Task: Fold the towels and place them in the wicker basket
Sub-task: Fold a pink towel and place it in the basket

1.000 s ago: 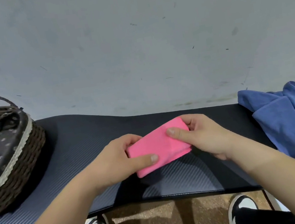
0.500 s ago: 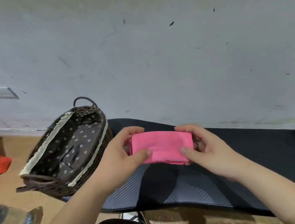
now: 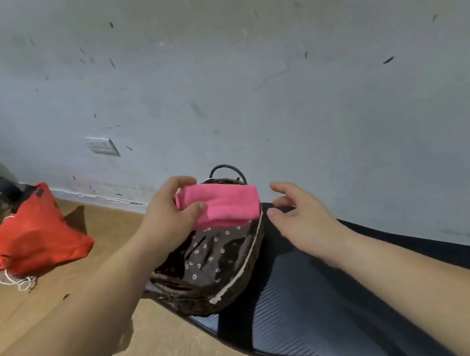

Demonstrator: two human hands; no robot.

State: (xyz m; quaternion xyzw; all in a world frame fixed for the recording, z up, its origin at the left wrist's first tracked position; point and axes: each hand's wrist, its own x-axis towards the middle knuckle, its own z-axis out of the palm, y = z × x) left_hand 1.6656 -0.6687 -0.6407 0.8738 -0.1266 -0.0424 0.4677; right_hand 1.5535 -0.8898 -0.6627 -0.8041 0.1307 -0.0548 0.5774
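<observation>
In the head view, the folded pink towel (image 3: 225,203) is now above the far end of the wicker basket (image 3: 233,284), just under the basket's handle, and it is not yet laid inside. The left hand (image 3: 168,217) grips the towel's left end, with the thumb on the front and the fingers over the top. The right hand (image 3: 300,219) is open with loose fingers. It is just right of the basket's rim and does not touch the towel.

Half a second ago both hands held the towel to the right of the basket, above the dark padded surface (image 3: 312,305). Since then the right hand has let go and the towel has come over the basket. I judge that the folding of this towel is finished and that only lowering it onto the flowered lining remains. The blue towels seen one second ago are out of view now, so more work probably waits.

Left of the basket, on the wooden floor, lies a red bag (image 3: 34,238). On the wall above and left of the basket there is a socket (image 3: 102,146). I can read no brand, label or writing on anything.
</observation>
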